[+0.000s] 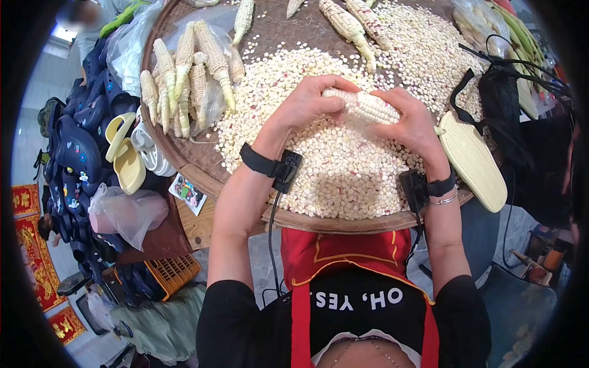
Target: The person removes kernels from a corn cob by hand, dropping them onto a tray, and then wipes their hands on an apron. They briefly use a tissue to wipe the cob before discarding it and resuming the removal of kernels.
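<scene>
Between my two hands is a corn cob (370,108), held above a heap of loose corn kernels (343,184). Pale kernels still cover its right part, while the left end looks partly stripped. My left hand (311,105) grips the left end, thumb pressed onto the cob. My right hand (408,122) wraps around the right end, fingers curled over it. The kernels lie in a wide, round woven tray (211,153) with a raised wooden rim. Bare cobs (187,67) are piled at the tray's left side. More cobs (343,24) with some kernels lie at the far side.
A pale yellow slipper (472,159) rests at the tray's right edge, beside a black bag with cables (500,98). Left of the tray hang many dark blue clogs (80,150) and yellow sandals (127,162). An orange crate (175,276) stands low at the left.
</scene>
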`<state>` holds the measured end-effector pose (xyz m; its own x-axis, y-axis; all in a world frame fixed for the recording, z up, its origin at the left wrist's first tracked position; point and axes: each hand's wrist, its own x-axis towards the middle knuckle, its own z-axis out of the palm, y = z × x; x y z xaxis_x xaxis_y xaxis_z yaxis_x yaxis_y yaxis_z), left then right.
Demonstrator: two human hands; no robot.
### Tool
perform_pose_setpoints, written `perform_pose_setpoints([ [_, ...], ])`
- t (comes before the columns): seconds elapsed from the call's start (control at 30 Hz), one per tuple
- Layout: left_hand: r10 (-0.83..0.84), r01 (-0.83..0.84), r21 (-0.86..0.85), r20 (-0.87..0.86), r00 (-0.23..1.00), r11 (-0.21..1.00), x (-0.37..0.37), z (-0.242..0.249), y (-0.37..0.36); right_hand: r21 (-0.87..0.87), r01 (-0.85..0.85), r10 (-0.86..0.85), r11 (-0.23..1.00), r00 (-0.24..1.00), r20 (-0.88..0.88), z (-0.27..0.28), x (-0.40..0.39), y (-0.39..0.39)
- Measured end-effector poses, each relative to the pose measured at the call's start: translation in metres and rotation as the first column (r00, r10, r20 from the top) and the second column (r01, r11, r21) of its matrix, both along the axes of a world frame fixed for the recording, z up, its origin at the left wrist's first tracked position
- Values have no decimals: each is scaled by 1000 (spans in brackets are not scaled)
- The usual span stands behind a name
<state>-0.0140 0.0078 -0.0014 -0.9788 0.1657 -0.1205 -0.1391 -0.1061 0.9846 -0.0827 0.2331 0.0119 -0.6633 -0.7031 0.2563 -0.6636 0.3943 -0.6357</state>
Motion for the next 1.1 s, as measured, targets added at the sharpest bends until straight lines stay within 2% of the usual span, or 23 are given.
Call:
perform_pose_setpoints([
  [0.07,6,-6,-4,-2,1000,1000,0,1,0,33,30,-30,999,1000,4,2,1,0],
  [0.17,24,-28,89,49,999,996,2,2,1,89,53,-59,995,996,65,3,-3,2],
  [0.2,36,-36,55,9,999,998,3,4,2,88,56,-62,995,996,64,2,-4,3],
  [0.27,45,-44,20,-30,999,999,2,4,4,-18,77,-71,997,972,222,-1,-5,4],
  [0.33,48,-59,-83,-138,989,995,1,2,8,-21,56,-50,998,973,226,-5,-8,5],
  [0.47,33,-44,-97,-114,993,994,1,0,7,-35,16,-6,999,961,276,-5,-7,4],
  [0.6,87,-110,-152,-154,984,982,1,-3,12,-7,8,-6,1000,976,219,0,1,-2],
  [0.67,105,-138,-164,-196,975,977,0,-6,10,99,14,-17,995,999,28,2,8,-6],
  [0.73,36,-50,-123,-112,993,991,0,-2,4,97,2,-8,995,998,62,5,7,-4],
  [0.87,12,-18,-69,-81,997,997,2,1,0,65,-46,32,997,981,189,4,0,-1],
  [0.97,-1,-2,-57,-49,999,998,3,4,0,25,-59,55,998,987,151,-4,-3,1],
  [1.03,66,-65,38,-5,998,997,3,5,2,40,-49,43,998,990,132,-1,-5,3],
  [1.1,53,-51,72,-30,998,996,3,3,2,55,-37,31,998,993,114,-2,-7,4],
])
